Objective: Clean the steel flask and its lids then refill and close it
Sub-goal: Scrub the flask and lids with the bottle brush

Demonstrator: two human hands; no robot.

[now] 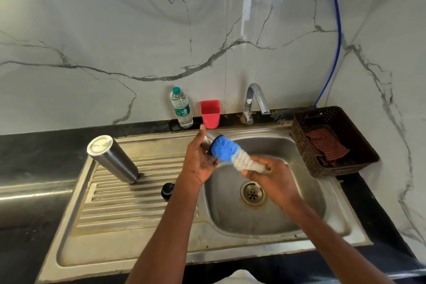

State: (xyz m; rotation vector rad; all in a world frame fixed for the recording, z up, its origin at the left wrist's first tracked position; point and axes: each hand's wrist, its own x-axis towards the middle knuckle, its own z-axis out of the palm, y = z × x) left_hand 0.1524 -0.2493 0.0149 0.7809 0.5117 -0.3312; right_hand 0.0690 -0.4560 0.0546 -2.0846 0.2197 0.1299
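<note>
Left hand (198,163) over the basin edge, fingers wrapped around the steel cup lid (211,139), its open end pointing toward my right. Right hand (269,175) over the basin, fingers closed on the handle end of the bottle brush (232,157). The brush's blue bristle head is pushed into the lid mouth; white bristles trail back to my right hand.

Steel flask (114,160) stands mouth-down on the ribbed drainboard, left of both hands and apart from them, base up; it looks tilted in this wide view. Small black inner lid (167,190) sits on the drainboard between the flask and the basin, just beside my left forearm.

Sink (299,230) is steel, drain just under my right hand. Tap (254,97) at the back, spout over the basin. Plastic water bottle (182,108) and red cup (210,113) stand side by side on the dark surface (34,152) behind the sink. Dark basket (332,143) right of the sink holds a checked cloth (326,143).
</note>
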